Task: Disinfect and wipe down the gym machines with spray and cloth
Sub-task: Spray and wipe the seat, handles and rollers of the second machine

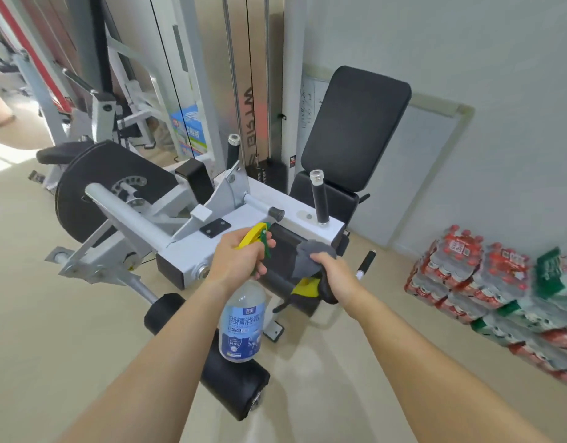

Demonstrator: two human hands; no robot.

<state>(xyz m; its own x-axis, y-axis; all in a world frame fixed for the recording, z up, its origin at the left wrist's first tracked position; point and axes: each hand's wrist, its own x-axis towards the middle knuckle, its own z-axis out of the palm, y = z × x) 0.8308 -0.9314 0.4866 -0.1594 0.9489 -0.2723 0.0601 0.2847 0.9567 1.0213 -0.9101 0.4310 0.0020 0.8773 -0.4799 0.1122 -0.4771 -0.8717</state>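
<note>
Spray bottle [242, 318], cloth [311, 259] over seat [283, 251]

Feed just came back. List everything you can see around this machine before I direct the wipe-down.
spray bottle: one, clear with blue label and yellow-green trigger, hanging from the left hand
cloth: one, grey, on the seat pad
seat pad: one, black, middle of the machine
backrest: one, black, upright behind the seat
upright handles: two, black with silver caps, beside the seat
roller pad: one, black, low in front
machine frame: one, white-grey, centre
drink packs: several, red and green, stacked on the floor at right
whiteboard: one, white, against the wall
left hand: grips the bottle's trigger
right hand: holds the cloth
</note>
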